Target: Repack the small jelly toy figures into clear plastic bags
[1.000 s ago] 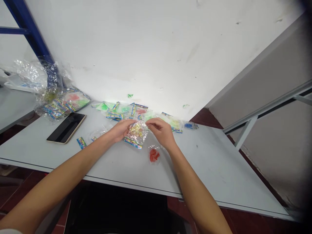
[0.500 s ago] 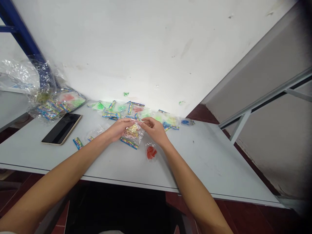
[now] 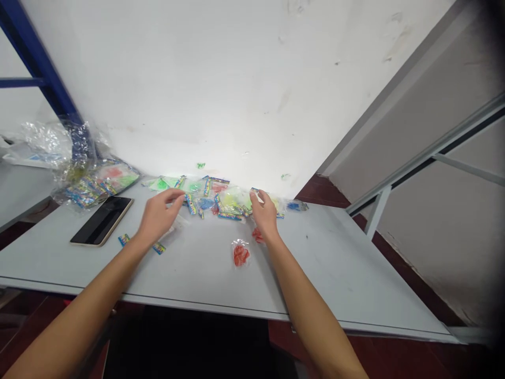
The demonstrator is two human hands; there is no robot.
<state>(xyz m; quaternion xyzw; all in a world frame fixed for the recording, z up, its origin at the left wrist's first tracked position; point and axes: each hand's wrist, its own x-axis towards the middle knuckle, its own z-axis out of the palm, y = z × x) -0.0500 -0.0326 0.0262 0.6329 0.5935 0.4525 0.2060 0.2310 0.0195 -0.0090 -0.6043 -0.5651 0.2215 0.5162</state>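
- Reaching out over the pile, there goes the left hand, fingers spread and gently curved, palm down, nothing pinched that I can make out, fingertips just beside a printed packet strip.
- Now the right hand, pressed in at the far edge of the pile: fingertips are touching the packets, thumb and forefinger close together, but whether they're pinching anything I can't tell from here.
- The pile of clear plastic packets sits between the two hands, along the back edge of the pale grey table, a jumble of green, yellow and blue fillings with rainbow-printed strips.
- Out in front, apart from the pile, a clear packet of red pieces lies on its own, with a smaller red bit just beside the right hand.
- Under the left wrist, two small printed strips lie on the tabletop.
- Over on the left, a black smartphone lies flat, with crumpled clear plastic wrap heaped behind it against a blue metal upright.
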